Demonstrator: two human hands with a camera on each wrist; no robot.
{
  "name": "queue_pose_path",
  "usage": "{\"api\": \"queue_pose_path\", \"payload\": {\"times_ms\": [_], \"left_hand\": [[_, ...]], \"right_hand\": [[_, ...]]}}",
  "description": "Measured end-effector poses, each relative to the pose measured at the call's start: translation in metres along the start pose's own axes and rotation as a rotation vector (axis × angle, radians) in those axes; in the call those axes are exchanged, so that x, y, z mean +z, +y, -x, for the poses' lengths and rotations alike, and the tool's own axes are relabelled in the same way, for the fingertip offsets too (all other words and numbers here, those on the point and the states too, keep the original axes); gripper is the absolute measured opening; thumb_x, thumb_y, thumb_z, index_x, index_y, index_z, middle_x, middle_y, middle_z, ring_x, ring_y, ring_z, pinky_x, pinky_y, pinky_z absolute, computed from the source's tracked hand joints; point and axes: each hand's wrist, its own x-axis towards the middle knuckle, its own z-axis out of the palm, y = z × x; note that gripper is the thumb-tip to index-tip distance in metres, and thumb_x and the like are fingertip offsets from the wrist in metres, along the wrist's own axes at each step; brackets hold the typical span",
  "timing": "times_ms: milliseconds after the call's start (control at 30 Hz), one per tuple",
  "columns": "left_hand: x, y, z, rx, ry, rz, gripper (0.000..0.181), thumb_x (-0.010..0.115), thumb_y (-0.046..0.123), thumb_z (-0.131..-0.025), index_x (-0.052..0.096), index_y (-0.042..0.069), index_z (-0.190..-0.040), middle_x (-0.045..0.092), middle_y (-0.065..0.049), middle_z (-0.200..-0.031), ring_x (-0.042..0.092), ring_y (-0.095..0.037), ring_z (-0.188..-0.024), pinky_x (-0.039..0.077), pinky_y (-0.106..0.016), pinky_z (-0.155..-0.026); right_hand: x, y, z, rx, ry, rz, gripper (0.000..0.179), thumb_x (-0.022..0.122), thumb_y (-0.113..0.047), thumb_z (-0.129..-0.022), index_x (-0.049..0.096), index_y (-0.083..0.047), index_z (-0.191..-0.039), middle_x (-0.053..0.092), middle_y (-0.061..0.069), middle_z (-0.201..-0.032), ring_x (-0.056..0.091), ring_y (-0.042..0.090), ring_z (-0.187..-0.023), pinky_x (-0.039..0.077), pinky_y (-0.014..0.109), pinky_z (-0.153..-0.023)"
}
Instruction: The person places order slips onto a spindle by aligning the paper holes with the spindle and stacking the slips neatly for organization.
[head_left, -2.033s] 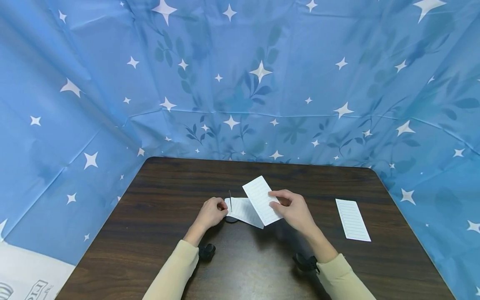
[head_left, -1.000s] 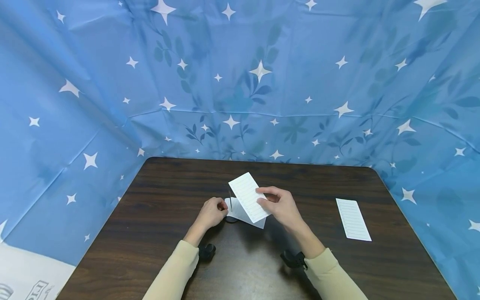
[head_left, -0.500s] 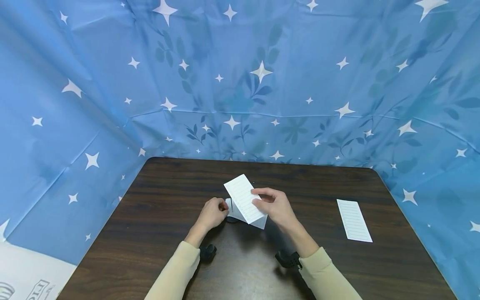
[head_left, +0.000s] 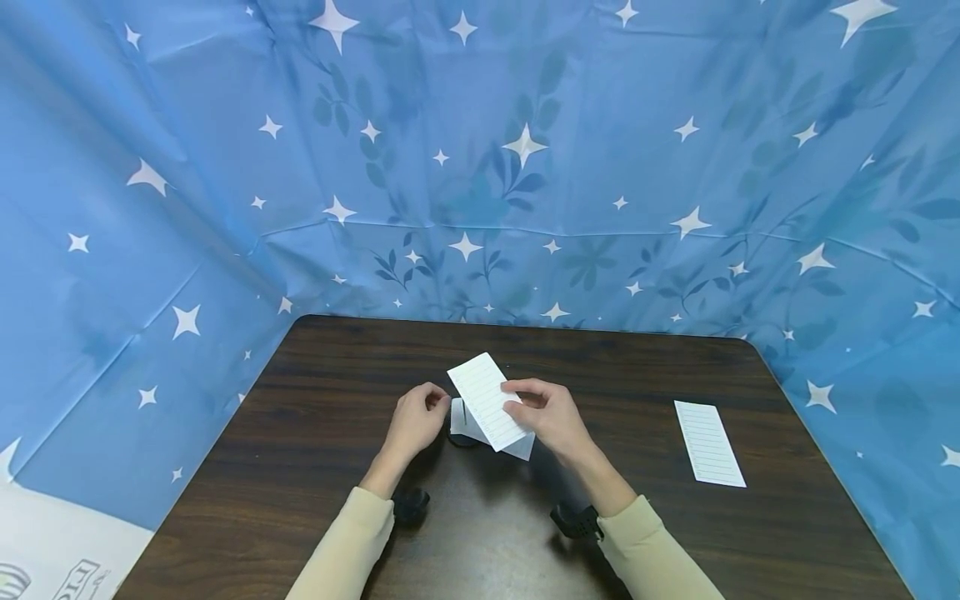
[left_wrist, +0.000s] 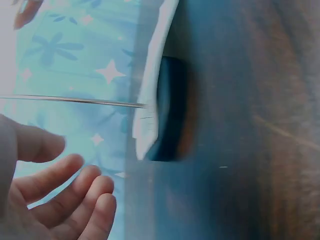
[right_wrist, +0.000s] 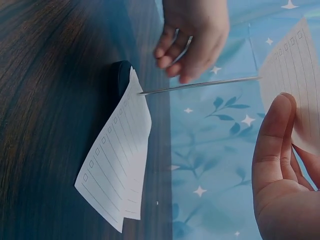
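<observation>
My right hand (head_left: pixel 551 418) pinches a lined checklist slip (head_left: pixel 480 387) between thumb and fingers, above a paper spike (right_wrist: pixel 200 85). In the right wrist view, the spike's tip meets the near edge of this slip; whether it has pierced it I cannot tell. Lower down, at least two lined slips (right_wrist: pixel 112 155) are threaded on the spike, near its black round base (right_wrist: pixel 118 77). My left hand (head_left: pixel 416 421) is just left of the spike, holding nothing, its fingers (left_wrist: pixel 55 192) loosely bent and apart from the paper.
Another lined slip (head_left: pixel 708 442) lies flat on the right side of the dark wooden table (head_left: pixel 300 467). A blue star-patterned curtain (head_left: pixel 480 167) hangs behind the table. A white printed surface (head_left: pixel 67 542) shows at the lower left.
My right hand has carried its slip leftward until it covers the spike in the head view. The left hand has come away from the lower slips' edge, slightly up and left.
</observation>
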Motion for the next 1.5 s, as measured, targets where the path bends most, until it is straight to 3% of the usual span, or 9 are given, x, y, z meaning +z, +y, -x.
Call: {"api": "queue_pose_path", "payload": {"times_ms": [267,433,600,767,933,1100,1500], "left_hand": [[-0.013,0.021,0.001,-0.025,0.123,0.157,0.026,0.057,0.026,-0.104,0.073,0.006,-0.103,0.066,-0.006,-0.085,0.059,-0.022,-0.076,0.047,-0.037,-0.069],[-0.015,0.031,-0.001,0.019,0.165,0.222,0.031,0.055,0.032,-0.106,0.071,0.006,-0.110,0.067,-0.006,-0.090,0.059,-0.023,-0.081,0.046,-0.039,-0.072],[-0.016,0.035,-0.002,0.124,0.141,0.289,0.021,0.061,0.022,-0.102,0.069,0.007,-0.114,0.068,-0.007,-0.101,0.061,-0.021,-0.090,0.049,-0.039,-0.081],[-0.015,0.034,-0.002,0.178,0.074,0.340,0.020,0.066,0.016,-0.099,0.069,0.006,-0.117,0.067,-0.008,-0.103,0.062,-0.022,-0.092,0.050,-0.037,-0.082],[-0.015,0.034,-0.003,0.180,0.038,0.372,0.015,0.068,0.012,-0.097,0.071,0.006,-0.111,0.067,-0.008,-0.099,0.060,-0.022,-0.087,0.049,-0.031,-0.078],[-0.014,0.033,-0.004,0.166,0.059,0.372,0.009,0.070,0.009,-0.096,0.073,0.005,-0.103,0.068,-0.007,-0.094,0.060,-0.020,-0.084,0.048,-0.028,-0.075],[-0.013,0.032,-0.006,0.168,0.080,0.405,0.008,0.071,0.007,-0.095,0.074,0.004,-0.101,0.069,-0.008,-0.092,0.061,-0.020,-0.083,0.048,-0.026,-0.074]], "right_hand": [[0.000,-0.002,0.001,0.018,-0.007,0.025,0.031,0.071,0.001,-0.090,0.073,-0.004,-0.120,0.065,0.016,-0.125,0.067,0.024,-0.089,0.056,0.033,-0.069],[0.000,0.000,0.000,0.010,-0.015,0.022,0.031,0.071,0.000,-0.090,0.072,-0.003,-0.121,0.065,0.017,-0.124,0.067,0.023,-0.087,0.056,0.033,-0.068],[0.000,0.001,0.000,0.000,-0.027,0.019,0.031,0.071,0.000,-0.091,0.071,0.000,-0.122,0.065,0.020,-0.121,0.068,0.022,-0.085,0.056,0.032,-0.067],[0.001,0.002,-0.001,-0.006,-0.033,0.030,0.031,0.071,0.000,-0.091,0.071,0.000,-0.122,0.066,0.019,-0.120,0.068,0.021,-0.084,0.056,0.032,-0.066],[0.001,0.002,-0.001,-0.002,-0.024,0.033,0.030,0.071,0.000,-0.091,0.072,-0.002,-0.121,0.067,0.016,-0.119,0.068,0.023,-0.083,0.056,0.033,-0.066],[0.001,0.001,0.000,0.003,-0.023,0.032,0.030,0.072,0.000,-0.090,0.073,-0.003,-0.121,0.066,0.015,-0.120,0.068,0.023,-0.084,0.056,0.033,-0.067],[0.000,0.003,0.000,-0.004,-0.037,0.031,0.031,0.071,0.001,-0.090,0.071,-0.001,-0.122,0.068,0.017,-0.115,0.067,0.022,-0.082,0.056,0.032,-0.067]]}}
